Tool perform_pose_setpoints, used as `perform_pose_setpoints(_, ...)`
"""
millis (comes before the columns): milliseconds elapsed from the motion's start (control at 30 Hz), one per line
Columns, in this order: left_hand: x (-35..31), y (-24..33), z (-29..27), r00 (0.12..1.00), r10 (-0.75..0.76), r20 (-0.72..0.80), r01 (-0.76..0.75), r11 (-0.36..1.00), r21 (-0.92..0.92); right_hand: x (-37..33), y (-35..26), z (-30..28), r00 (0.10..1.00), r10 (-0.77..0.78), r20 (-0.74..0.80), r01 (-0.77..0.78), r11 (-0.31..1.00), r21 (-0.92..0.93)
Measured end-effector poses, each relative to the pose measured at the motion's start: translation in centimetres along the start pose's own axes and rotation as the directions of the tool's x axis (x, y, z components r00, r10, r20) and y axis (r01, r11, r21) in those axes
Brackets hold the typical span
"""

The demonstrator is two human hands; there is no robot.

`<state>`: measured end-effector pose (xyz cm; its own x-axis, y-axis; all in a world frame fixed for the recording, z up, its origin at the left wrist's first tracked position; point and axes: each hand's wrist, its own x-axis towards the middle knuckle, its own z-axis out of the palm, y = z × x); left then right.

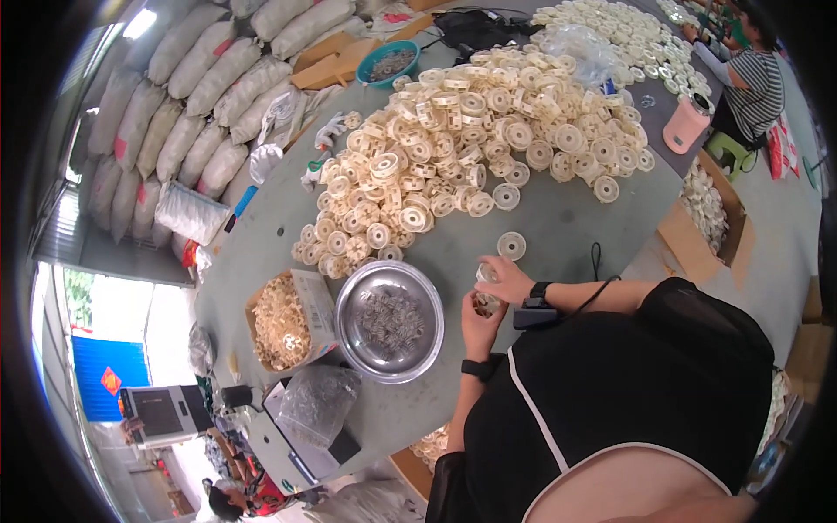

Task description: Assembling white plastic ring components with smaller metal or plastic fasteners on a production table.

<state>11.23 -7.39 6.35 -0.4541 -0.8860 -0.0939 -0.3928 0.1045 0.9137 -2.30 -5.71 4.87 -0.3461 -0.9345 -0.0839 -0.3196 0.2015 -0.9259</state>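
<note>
Gripping pale plastic spool pieces (486,303), both hands (510,281) are close together over the tabletop (575,222), with bare room up and right and a metal bowl's (433,329) rim near their left

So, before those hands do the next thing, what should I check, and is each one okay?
1. Both hands on the round part: ok; left hand and right hand hold it.
2. Round part unbroken: cannot tell; fingers hide much of it.
3. Loose wheel close by: ok; it lies on the table just beyond the right hand.
4. Bowl upright: ok; metal bits sit inside.
5. Black cord away from the right forearm: not ok; it seems to cross it.
</note>
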Motion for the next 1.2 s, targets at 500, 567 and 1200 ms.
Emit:
perform_pose_setpoints(500, 1.6, -3.8, -1.0, 0.929, -0.344, 0.137, 0.370, 0.879, -0.301, 5.8, 3.4, -5.3, 0.954, -0.283, 0.102, 0.284, 0.731, -0.621)
perform_pose_setpoints(567, 2.0, -3.8, -1.6, 0.897, -0.406, 0.174, 0.441, 0.839, -0.318, 7.1, 2.5, -4.9, 0.977, -0.211, 0.034, 0.191, 0.795, -0.576)
perform_pose_setpoints(1200, 7.9, -7.2, -27.7, 0.853, -0.410, -0.323, -0.050, 0.551, -0.833, 17.5, 6.0, -1.9, 0.996, 0.071, -0.044, -0.083, 0.767, -0.637)
